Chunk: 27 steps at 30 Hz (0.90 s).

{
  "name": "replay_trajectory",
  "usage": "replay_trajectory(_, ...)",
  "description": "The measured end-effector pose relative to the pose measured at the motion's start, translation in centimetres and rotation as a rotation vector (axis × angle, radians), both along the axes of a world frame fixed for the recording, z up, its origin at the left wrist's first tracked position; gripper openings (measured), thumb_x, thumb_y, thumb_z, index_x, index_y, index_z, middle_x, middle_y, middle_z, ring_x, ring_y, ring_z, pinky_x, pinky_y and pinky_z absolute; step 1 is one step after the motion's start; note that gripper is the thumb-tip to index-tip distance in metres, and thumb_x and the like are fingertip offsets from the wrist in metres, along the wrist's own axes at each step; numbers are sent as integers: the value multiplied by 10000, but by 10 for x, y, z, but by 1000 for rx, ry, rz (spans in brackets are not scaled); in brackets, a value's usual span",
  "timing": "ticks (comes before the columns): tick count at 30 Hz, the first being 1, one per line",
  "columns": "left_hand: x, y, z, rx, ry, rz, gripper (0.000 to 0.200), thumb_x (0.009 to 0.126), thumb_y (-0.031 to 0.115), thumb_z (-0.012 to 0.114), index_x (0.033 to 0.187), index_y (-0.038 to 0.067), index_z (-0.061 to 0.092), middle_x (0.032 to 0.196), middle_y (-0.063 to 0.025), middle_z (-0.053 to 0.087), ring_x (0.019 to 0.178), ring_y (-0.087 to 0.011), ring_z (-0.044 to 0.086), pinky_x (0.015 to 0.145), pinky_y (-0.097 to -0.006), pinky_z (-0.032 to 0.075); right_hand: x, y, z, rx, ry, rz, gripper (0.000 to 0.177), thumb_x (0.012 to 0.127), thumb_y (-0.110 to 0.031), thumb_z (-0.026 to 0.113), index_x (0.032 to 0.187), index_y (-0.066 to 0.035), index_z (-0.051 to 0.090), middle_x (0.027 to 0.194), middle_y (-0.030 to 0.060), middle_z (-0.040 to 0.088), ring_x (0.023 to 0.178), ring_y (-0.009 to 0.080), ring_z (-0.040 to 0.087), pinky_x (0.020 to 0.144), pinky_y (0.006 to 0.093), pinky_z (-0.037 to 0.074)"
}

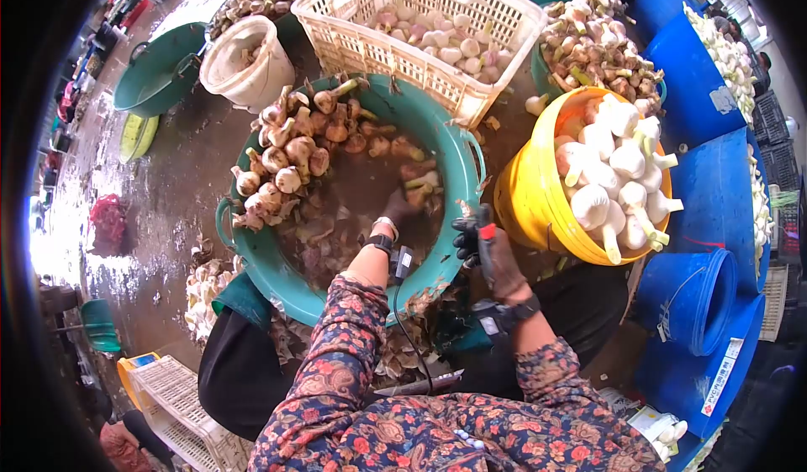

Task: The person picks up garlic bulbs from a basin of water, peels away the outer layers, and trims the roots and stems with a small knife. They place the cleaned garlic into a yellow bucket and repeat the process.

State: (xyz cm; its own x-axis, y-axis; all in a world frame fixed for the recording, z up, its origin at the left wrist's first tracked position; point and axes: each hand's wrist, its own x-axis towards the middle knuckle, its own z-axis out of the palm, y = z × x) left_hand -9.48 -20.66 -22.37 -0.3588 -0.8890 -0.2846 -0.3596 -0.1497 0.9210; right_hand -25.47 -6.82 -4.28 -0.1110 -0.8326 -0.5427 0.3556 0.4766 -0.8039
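Note:
My left hand (403, 210), in a dark glove, reaches into the green tub (458, 165), low over the brown, peel-strewn bottom. Its fingers blend into the dark surface, near a few garlic bulbs on the right side. Unpeeled garlic bulbs (298, 148) are heaped at the tub's upper left. Outside the tub's right rim is my right hand (492, 253), gloved, closed around a small tool with a red part (487, 232). Right of it, a yellow bucket (530, 195) holds cleaned white garlic (626, 161).
A white crate (479, 94) with garlic stands behind the tub, beside a white bucket (248, 64). Blue bins (710, 195) and a blue bucket (685, 300) line the right. More garlic heaps (601, 52) lie at the back. Peels lie around my legs.

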Motion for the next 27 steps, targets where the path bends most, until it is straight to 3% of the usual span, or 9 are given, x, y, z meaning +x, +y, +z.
replay_trajectory(2,9,15,19,67,103,-39,660,672,254,771,1212,3,486,1116,-91,578,984,-183,552,866,-302,447,12,5,-32,87,141,0,518,863,-565,493,928,-75,649,694,-1,595,542,106,526,480,261,406)
replay_trajectory(4,22,30,59,360,237,-38,664,672,291,773,1190,-20,498,1090,-119,581,986,-182,556,857,-298,455,20,-4,-54,35,722,70,531,854,-533,532,730,-32,658,555,150,548,533,236,589,514,366,443)
replay_trajectory(7,38,73,132,343,318,-18,602,707,265,768,1181,-8,519,1093,-101,586,965,-157,562,849,-292,458,34,-1,-34,3,921,124,498,827,-506,582,731,-22,653,636,229,556,633,349,613,570,427,447)
replay_trajectory(14,64,117,207,-147,-174,-197,519,693,247,777,1108,3,584,1045,-74,619,917,-116,578,811,-280,478,55,11,13,-265,833,284,338,845,-341,583,744,-27,655,687,211,596,679,388,588,591,433,445)
replay_trajectory(17,76,124,224,-73,-54,-146,545,681,279,781,1093,-20,585,1031,-75,622,905,-123,586,800,-281,479,59,22,2,-450,874,298,307,873,-293,568,746,-20,626,615,159,593,588,322,583,548,392,432)
replay_trajectory(20,95,139,230,152,213,-57,546,742,282,724,1155,-30,550,1028,-66,627,887,-149,596,780,-281,489,62,27,9,-170,-155,217,315,902,-379,526,803,-89,598,624,-37,512,490,91,459,452,236,360)
replay_trajectory(21,97,144,236,295,404,14,559,760,285,708,1187,-31,532,1012,-59,634,868,-155,601,772,-272,492,63,28,18,-180,-157,219,315,902,-379,526,803,-89,598,624,-37,512,490,91,459,452,236,360)
replay_trajectory(25,78,174,239,142,494,184,525,791,226,675,1215,-32,504,1059,-59,614,913,-148,586,824,-274,465,73,42,48,10,-248,133,372,880,-425,555,792,-66,595,671,22,566,545,131,548,478,261,451)
replay_trajectory(27,76,181,238,167,413,65,614,698,134,763,1221,-30,485,1099,-100,600,946,-185,586,864,-307,457,73,52,60,198,-672,181,454,869,-508,525,815,-64,604,773,41,613,632,156,592,565,281,497)
